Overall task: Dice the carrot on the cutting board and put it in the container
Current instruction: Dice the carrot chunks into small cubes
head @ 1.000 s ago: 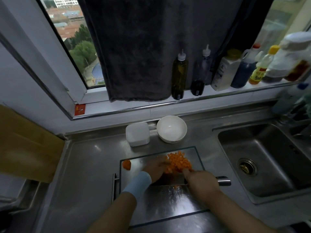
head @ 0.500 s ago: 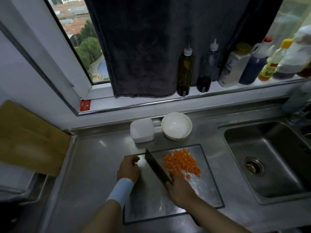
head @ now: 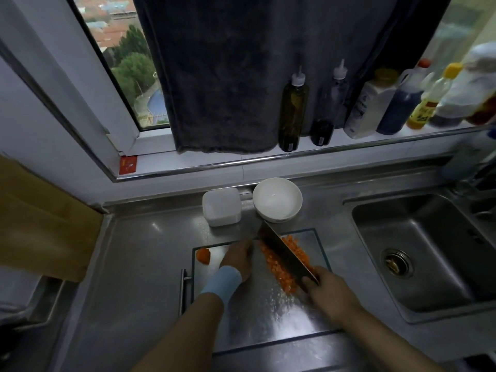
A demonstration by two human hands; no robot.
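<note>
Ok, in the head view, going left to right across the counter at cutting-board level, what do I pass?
In order: wooden board, carrot end piece, left hand, diced carrot, right hand, sink drain. The knife, held by the right hand, lies across the diced carrot, so it is left out.

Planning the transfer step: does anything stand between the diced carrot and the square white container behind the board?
Nothing fixed. The left hand rests on the board beside the diced carrot, on the side nearer the square white container, and the knife in the right hand lies across the pile. Otherwise, bare counter.
</note>
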